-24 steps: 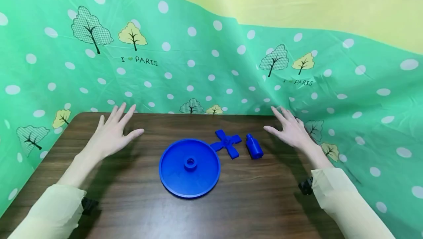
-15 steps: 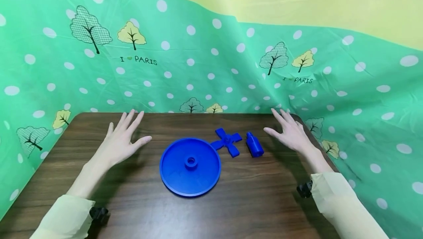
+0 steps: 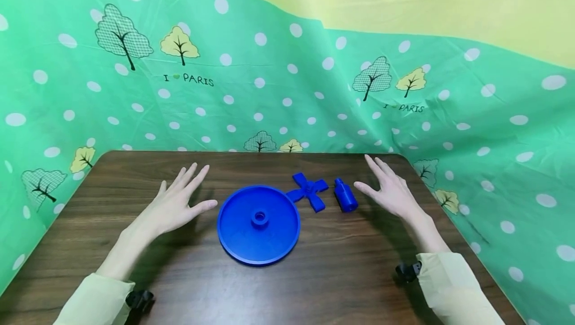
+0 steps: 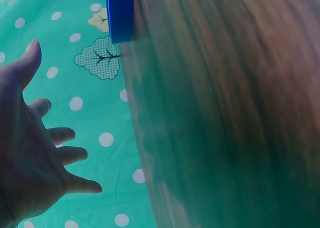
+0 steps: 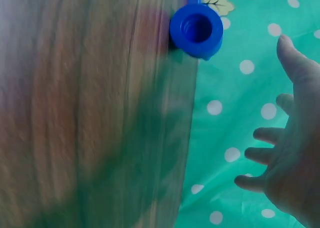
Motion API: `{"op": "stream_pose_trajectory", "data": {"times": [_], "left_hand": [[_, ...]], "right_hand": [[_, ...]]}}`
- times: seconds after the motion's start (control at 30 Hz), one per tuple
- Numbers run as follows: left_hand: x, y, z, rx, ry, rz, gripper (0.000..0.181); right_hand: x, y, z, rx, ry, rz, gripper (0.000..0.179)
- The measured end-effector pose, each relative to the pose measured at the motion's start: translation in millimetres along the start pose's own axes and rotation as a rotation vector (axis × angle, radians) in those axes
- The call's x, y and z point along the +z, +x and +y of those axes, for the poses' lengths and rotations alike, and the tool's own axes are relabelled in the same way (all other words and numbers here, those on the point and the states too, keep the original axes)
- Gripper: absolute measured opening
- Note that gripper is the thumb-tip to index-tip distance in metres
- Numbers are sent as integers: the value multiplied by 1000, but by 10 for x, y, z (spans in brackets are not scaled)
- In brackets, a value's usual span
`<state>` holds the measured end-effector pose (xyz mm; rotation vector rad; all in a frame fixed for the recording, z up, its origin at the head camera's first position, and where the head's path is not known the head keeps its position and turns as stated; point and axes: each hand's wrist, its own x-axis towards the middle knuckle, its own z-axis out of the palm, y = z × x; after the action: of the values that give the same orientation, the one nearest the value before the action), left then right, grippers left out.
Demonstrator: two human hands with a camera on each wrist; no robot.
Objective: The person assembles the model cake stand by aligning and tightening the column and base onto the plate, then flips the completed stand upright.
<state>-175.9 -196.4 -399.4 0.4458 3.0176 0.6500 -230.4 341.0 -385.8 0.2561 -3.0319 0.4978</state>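
A round blue tray-like disc (image 3: 242, 235) with a raised rim and a small hollow hub (image 3: 259, 218) lies mid-table in the head view. Touching or very near its upper right edge is a blue four-bladed piece (image 3: 309, 191) like a propeller. Right of that lies a blue bottle-shaped piece (image 3: 345, 196), its hollow end (image 5: 196, 29) facing the right wrist camera. My left hand (image 3: 175, 207) hovers left of the disc, fingers spread, holding nothing. To the right of the bottle-shaped piece, my right hand (image 3: 393, 190) is likewise spread, with nothing in it.
All the blue pieces lie on a dark wood-grain table (image 3: 278, 295). A green and yellow cloth (image 3: 269, 75) with white dots and printed trees hangs behind the table and along its sides. Each sleeve cuff has a black wrist camera, the left one (image 3: 140, 300) and the right one (image 3: 408, 271).
My left hand has moved right and nearer to me, closer to the disc. The right hand has come slightly toward me. The blue pieces have stayed in place on the table.
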Motion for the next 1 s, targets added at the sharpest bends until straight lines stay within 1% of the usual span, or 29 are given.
{"op": "stream_pose_trajectory", "data": {"times": [0.17,0.33,0.43,0.6,0.77,1.0], "left_hand": [[42,-54,42,-5,-12,-14,92],[157,-102,101,8,6,-14,92],[224,-127,135,18,19,-17,91],[274,-159,209,18,30,-24,91],[284,-177,287,6,39,-40,91],[351,-222,350,-16,40,-82,92]], "right_hand": [[50,-81,-42,10,36,-4,90],[105,-179,-61,35,67,-2,91],[168,-231,-75,30,91,1,91],[254,-296,-121,22,134,1,90],[284,-315,-191,24,164,-16,90],[286,-318,-258,17,180,-32,90]]}}
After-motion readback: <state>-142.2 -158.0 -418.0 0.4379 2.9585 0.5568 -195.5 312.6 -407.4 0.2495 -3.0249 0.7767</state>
